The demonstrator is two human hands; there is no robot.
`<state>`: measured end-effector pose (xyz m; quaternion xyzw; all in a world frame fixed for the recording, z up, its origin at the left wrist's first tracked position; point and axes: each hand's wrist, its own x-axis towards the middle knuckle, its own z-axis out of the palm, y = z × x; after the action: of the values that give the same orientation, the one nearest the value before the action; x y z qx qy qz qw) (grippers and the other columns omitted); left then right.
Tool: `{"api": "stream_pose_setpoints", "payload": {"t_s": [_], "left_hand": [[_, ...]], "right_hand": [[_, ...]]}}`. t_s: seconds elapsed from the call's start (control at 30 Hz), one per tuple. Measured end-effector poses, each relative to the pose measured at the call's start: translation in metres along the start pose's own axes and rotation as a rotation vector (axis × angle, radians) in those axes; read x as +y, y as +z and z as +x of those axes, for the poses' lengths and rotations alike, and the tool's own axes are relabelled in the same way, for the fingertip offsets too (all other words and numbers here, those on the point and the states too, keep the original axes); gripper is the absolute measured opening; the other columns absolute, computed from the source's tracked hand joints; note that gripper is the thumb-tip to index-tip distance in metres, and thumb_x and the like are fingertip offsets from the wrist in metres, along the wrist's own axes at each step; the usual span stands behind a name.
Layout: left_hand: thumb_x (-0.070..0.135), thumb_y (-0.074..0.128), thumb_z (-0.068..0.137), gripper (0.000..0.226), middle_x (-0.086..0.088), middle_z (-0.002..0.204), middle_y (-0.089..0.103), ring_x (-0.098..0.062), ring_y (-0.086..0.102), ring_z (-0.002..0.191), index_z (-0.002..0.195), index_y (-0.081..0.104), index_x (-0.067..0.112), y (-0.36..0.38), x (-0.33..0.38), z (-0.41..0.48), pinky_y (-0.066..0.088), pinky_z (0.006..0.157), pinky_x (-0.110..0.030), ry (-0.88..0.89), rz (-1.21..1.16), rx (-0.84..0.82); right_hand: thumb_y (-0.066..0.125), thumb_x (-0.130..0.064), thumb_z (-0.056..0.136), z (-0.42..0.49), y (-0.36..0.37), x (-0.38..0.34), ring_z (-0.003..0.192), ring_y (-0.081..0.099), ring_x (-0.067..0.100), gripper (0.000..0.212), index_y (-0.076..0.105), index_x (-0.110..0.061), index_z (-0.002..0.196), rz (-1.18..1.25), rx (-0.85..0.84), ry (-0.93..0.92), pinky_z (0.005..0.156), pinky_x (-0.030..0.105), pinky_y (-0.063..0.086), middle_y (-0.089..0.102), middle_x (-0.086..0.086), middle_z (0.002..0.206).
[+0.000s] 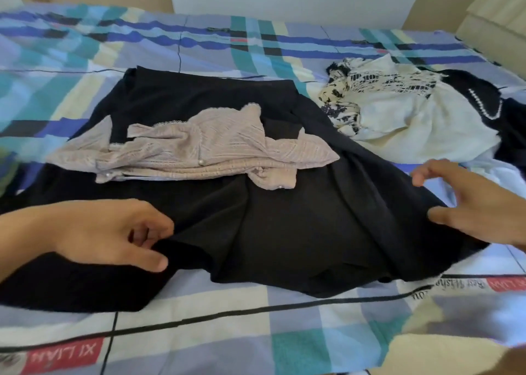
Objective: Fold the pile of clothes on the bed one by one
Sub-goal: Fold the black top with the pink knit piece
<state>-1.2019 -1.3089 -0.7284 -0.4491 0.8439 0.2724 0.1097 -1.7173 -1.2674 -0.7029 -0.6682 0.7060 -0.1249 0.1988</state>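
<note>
Well, on the far left your left hand (105,232) sits low on the black cloth (284,232). Its fingers are curled in. A fold at the cloth's near edge is pinched between your thumb and those fingers.

The black cloth is big. It lies spread out on the bed (256,332), right in the middle, with soft wrinkles running down it. Its near edge hangs close to you, and its far edge is flat and straight.

On top of the black cloth lies a pink top (199,146). It is crumpled and stretched out sideways. It has thin stripes, a lacy edge and a few small shiny round buttons.

Down near you, at the left, a red label (61,357) is printed on the sheet, with white letters upside down.

Further right, at the back, is the pile (398,124). It has white and cream clothes with black prints, all bunched up. It touches the black cloth's right side. A dark top (481,95) with a line of little white beads lies behind it.

At the far right, your right hand (481,206) is spread wide. It holds nothing. Its thumb just touches the black cloth's right edge, and the fingers are up off the bed.
</note>
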Motion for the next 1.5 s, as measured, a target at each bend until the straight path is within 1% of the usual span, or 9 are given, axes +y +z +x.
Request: {"api": "stream_pose_setpoints", "payload": {"t_s": [0.17, 0.27, 0.37, 0.57, 0.73, 0.83, 1.03, 1.37, 1.5], "left_hand": [[0.042, 0.076, 0.073, 0.046, 0.018, 0.121, 0.054, -0.005, 0.050, 0.115, 0.115, 0.056, 0.042, -0.024, 0.005, 0.023, 0.041, 0.100, -0.027, 0.052, 0.036, 0.486], [0.057, 0.064, 0.065, 0.074, 0.022, 0.150, 0.035, -0.003, 0.030, 0.141, 0.136, 0.046, 0.048, -0.027, -0.008, 0.030, 0.027, 0.115, -0.035, 0.018, -0.168, 0.388], [0.047, 0.063, 0.070, 0.072, 0.026, 0.153, 0.034, 0.000, 0.026, 0.144, 0.139, 0.043, 0.055, -0.036, -0.027, 0.030, 0.023, 0.119, -0.036, 0.074, -0.367, 0.357], [0.058, 0.075, 0.066, 0.130, 0.004, 0.164, -0.020, -0.026, -0.023, 0.150, 0.156, -0.016, 0.032, -0.019, -0.069, 0.070, -0.007, 0.122, -0.052, -0.215, 0.318, 0.382], [0.021, 0.074, 0.080, 0.101, -0.008, 0.159, 0.029, -0.034, 0.032, 0.144, 0.158, 0.010, 0.029, -0.026, -0.076, 0.105, 0.035, 0.113, -0.049, -0.321, 0.363, 0.600], [0.011, 0.065, 0.083, 0.059, -0.004, 0.121, 0.064, -0.029, 0.064, 0.106, 0.137, 0.049, 0.028, -0.033, -0.083, 0.106, 0.053, 0.086, -0.044, -0.324, 0.423, 0.650], [0.017, 0.061, 0.080, 0.043, 0.010, 0.103, 0.067, -0.024, 0.065, 0.093, 0.115, 0.060, 0.041, -0.056, -0.058, 0.058, 0.046, 0.071, -0.039, -0.216, 0.419, 0.613], [0.014, 0.060, 0.079, 0.041, 0.010, 0.097, 0.060, -0.016, 0.064, 0.086, 0.113, 0.052, 0.035, 0.000, 0.002, -0.011, 0.050, 0.067, -0.035, 0.024, 0.623, 0.367], [0.018, 0.066, 0.079, 0.073, 0.003, 0.131, 0.046, -0.024, 0.053, 0.106, 0.143, 0.030, 0.026, 0.031, 0.007, -0.014, 0.048, 0.077, -0.038, -0.125, 0.601, 0.233]], "right_hand": [[0.084, -0.029, 0.070, 0.037, 0.051, -0.106, 0.130, 0.043, 0.012, 0.076, 0.042, -0.035, 0.134, 0.092, 0.151, -0.351, 0.112, 0.031, 0.034, 0.038, -0.006, 0.140], [0.086, -0.058, 0.061, 0.068, 0.089, -0.136, 0.151, 0.012, 0.020, 0.126, 0.007, -0.036, 0.157, -0.142, 0.024, -0.390, 0.123, 0.047, 0.016, 0.004, -0.007, 0.164], [0.081, -0.065, 0.063, 0.097, 0.123, -0.144, 0.153, -0.008, 0.025, 0.137, -0.013, -0.033, 0.157, -0.288, -0.028, -0.397, 0.123, 0.055, 0.003, -0.017, 0.001, 0.165], [0.075, -0.050, 0.075, 0.135, 0.142, -0.155, 0.153, 0.007, 0.033, 0.114, 0.002, -0.027, 0.159, -0.311, 0.195, -0.436, 0.120, 0.063, 0.013, 0.006, 0.014, 0.165], [0.069, -0.013, 0.084, 0.155, 0.159, -0.167, 0.123, 0.052, 0.038, 0.095, 0.013, -0.031, 0.159, -0.401, 0.184, -0.423, 0.090, 0.049, 0.049, 0.041, 0.016, 0.147], [0.063, -0.003, 0.082, 0.151, 0.154, -0.175, 0.087, 0.059, 0.030, 0.088, 0.026, -0.032, 0.156, -0.501, 0.272, -0.450, 0.061, 0.039, 0.042, 0.058, 0.008, 0.101], [0.066, 0.002, 0.075, 0.105, 0.111, -0.189, 0.083, 0.057, 0.026, 0.085, 0.042, -0.033, 0.148, -0.571, 0.349, -0.529, 0.053, 0.030, 0.025, 0.057, 0.000, 0.089], [0.066, 0.007, 0.050, 0.001, 0.103, -0.162, 0.069, 0.054, 0.025, 0.089, 0.057, -0.016, 0.136, -0.690, 0.227, -0.631, 0.050, 0.036, 0.045, 0.057, 0.003, 0.084], [0.076, -0.014, 0.035, -0.020, 0.128, -0.135, 0.083, 0.058, 0.021, 0.115, 0.047, -0.021, 0.146, -0.713, 0.021, -0.570, 0.061, 0.029, 0.051, 0.060, 0.001, 0.105]]}}
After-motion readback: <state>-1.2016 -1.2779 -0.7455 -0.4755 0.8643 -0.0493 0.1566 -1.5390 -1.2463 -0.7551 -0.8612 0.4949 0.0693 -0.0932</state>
